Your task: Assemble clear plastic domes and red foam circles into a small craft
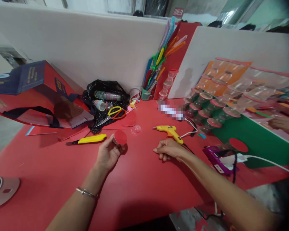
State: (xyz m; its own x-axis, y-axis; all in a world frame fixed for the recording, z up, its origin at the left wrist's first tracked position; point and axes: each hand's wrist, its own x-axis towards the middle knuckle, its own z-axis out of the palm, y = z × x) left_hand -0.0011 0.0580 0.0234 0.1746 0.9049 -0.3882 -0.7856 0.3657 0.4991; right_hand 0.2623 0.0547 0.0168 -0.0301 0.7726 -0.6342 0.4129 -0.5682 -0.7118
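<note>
Head view: left of one glue gun [170, 130], the left hand [109, 153] grips one red disc [120, 137], near one cutter [92, 139]; beside the glue gun, the right hand [169, 149] curls, contents unclear.

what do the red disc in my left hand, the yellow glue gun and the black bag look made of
The red disc in your left hand: probably paper or card, going by its flat, matte face. The glue gun: likely smooth, hard plastic, judging by its moulded yellow body. The black bag: apparently thin, glossy plastic film, by its crinkles and highlights.
</note>
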